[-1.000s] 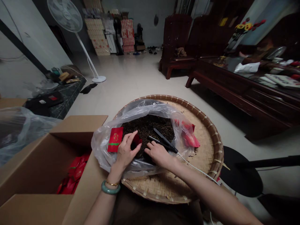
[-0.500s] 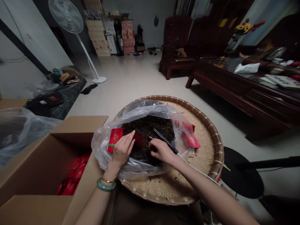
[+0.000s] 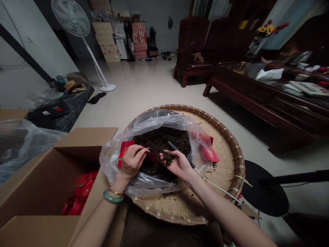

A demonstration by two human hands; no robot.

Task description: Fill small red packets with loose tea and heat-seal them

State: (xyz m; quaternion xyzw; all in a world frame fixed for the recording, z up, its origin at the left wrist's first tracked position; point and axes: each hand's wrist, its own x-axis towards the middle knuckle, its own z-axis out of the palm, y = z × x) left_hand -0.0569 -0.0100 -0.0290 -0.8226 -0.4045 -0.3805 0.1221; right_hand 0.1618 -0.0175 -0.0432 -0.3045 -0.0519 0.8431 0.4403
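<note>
Turned palm up since the earlier frame, the right hand (image 3: pixel 178 165) has come out of the heap of dark leaves (image 3: pixel 156 135) and now cradles a small clump (image 3: pixel 168 158), its fingers curled around it, likely to stop strands from spilling. Across from it, the left hand (image 3: pixel 131 162) has its fingers pinched together on the edge of a dark red packet (image 3: pixel 151 156), which lies just over the heap, probably so that anything dropped falls back among the leaves. Another red packet (image 3: pixel 125 146) rests flat on the left side of the clear plastic bag (image 3: pixel 110 176), partly behind that hand. The bag is spread wide, which seems to keep the heap within reach of both hands, and the round woven tray (image 3: pixel 226 147) beneath it has caught stray bits. Behind the right hand, a black two-armed tool (image 3: pixel 173 145) lies on the leaves, its white cord (image 3: pixel 216 187) running off to the near right. At the near left, a cardboard box (image 3: pixel 86 135) stands open beside the tray, with more red packets (image 3: pixel 82 188) inside.
</note>
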